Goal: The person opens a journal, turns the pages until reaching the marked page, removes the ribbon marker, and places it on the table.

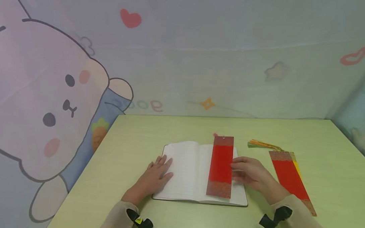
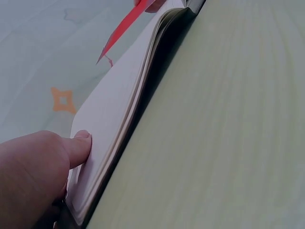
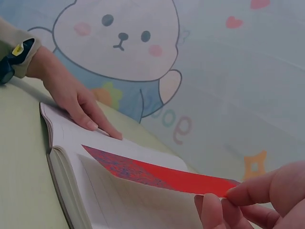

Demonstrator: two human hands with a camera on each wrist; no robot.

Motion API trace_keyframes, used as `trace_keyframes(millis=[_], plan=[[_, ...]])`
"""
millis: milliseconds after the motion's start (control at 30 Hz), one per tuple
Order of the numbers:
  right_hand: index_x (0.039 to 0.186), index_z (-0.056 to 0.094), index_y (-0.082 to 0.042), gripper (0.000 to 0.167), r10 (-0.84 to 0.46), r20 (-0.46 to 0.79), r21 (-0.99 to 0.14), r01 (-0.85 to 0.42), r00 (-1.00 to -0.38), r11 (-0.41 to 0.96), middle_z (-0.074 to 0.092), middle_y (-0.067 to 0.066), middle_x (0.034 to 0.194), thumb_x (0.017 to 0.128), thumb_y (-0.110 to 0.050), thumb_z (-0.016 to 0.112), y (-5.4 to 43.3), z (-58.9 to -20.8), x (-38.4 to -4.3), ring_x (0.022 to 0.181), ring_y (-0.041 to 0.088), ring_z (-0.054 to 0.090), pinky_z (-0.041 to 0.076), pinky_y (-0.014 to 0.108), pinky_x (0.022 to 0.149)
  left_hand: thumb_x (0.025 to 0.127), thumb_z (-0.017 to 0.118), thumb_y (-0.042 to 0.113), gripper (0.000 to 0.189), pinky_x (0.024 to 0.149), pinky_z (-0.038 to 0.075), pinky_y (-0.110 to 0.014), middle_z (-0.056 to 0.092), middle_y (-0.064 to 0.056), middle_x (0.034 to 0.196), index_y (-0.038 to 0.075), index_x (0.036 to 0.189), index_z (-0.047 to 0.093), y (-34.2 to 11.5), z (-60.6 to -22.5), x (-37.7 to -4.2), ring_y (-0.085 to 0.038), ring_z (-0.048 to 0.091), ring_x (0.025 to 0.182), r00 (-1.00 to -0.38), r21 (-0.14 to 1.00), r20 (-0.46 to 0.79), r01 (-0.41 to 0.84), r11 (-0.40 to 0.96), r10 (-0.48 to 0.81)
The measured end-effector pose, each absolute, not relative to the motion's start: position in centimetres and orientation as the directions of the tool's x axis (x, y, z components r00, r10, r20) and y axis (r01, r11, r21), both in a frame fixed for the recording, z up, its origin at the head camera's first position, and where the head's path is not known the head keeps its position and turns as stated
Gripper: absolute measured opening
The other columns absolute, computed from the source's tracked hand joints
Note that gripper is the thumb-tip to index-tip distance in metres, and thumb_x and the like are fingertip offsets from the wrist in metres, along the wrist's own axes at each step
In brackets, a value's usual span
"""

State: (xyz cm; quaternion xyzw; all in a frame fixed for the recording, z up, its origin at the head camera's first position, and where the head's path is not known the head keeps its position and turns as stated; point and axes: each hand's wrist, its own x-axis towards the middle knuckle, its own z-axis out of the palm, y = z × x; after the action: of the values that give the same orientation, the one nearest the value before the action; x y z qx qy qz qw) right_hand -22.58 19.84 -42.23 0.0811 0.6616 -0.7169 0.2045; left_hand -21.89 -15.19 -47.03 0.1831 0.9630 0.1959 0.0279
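An open notebook (image 1: 184,181) with lined pages lies on the table. My left hand (image 1: 156,176) rests on its left page with fingers spread; in the left wrist view the thumb (image 2: 82,145) presses the page edge. Over the right page, my right hand (image 1: 253,173) pinches a red bookmark (image 1: 221,165) by its right long edge. In the right wrist view the bookmark (image 3: 190,179) is tilted and raised off the page, at least in part. Its two ends carry a speckled pattern, and a small red tassel (image 1: 215,135) shows at its far end.
Right of the notebook lie another red bookmark (image 1: 289,174) and, mostly hidden beneath it, a yellow one (image 1: 296,166). An orange-and-green tassel (image 1: 264,144) spreads left from their far end. A printed cloth (image 1: 184,60) hangs behind the pale green table (image 1: 182,127).
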Motion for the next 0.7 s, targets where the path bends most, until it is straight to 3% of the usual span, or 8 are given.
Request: trace_keyframes(millis=[700], plan=[[0.135, 0.033, 0.005, 0.058, -0.145, -0.404, -0.914, 0.404, -0.903, 0.037, 0.058, 0.004, 0.104, 0.092, -0.024, 0.060, 26.8, -42.3, -21.2, 0.086, 0.021, 0.060, 0.052, 0.030, 0.075, 0.097, 0.041, 0.043, 0.058, 0.111, 0.010, -0.048, 0.018, -0.010, 0.153, 0.016, 0.147, 0.030, -15.1, -47.3, -22.0, -0.029, 0.010, 0.140, -0.932, 0.378, 0.025, 0.344, 0.859, 0.362]])
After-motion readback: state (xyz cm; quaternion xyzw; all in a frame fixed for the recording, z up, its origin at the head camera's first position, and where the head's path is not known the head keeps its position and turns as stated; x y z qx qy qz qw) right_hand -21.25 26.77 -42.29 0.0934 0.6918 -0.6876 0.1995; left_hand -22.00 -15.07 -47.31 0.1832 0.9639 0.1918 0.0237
